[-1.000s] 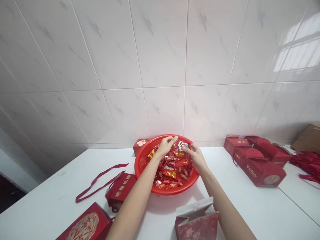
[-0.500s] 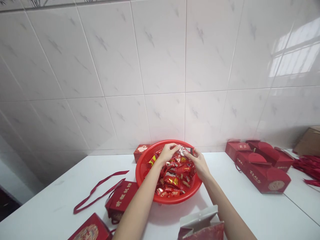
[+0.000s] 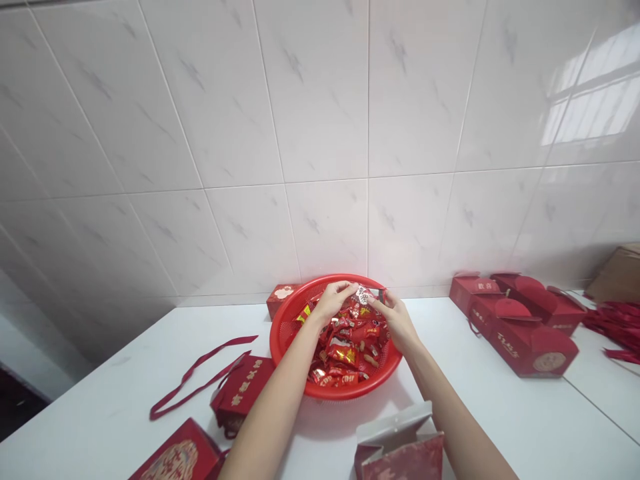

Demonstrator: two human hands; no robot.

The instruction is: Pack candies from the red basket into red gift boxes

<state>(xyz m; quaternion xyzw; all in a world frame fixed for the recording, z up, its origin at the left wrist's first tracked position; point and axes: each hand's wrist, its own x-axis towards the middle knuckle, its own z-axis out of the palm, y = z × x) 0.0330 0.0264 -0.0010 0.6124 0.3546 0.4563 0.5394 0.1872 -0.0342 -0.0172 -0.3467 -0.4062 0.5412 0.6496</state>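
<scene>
A red plastic basket (image 3: 336,393) full of wrapped sweets (image 3: 345,352) stands against the wall. Over its far side, a small candy packet (image 3: 363,294) with white and dark print is stretched between my two hands. The fingertips of my left hand (image 3: 331,301) pinch its left end. On the other end, my right hand (image 3: 400,323) closes with thumb and fingers. An open red gift box (image 3: 404,460) with a pale inside stands between my forearms at the near edge.
On the left lie a closed red box (image 3: 246,392), another red box (image 3: 175,457) and a ribbon loop (image 3: 187,377). A small box (image 3: 280,298) sits behind the basket. Several folded gift boxes (image 3: 520,333), a ribbon pile (image 3: 617,327) and a cardboard box (image 3: 617,273) are at right.
The view has shifted slightly, so the table things sit a little higher in the picture. Both hands keep hold of the candy packet above the basket, almost unmoved.
</scene>
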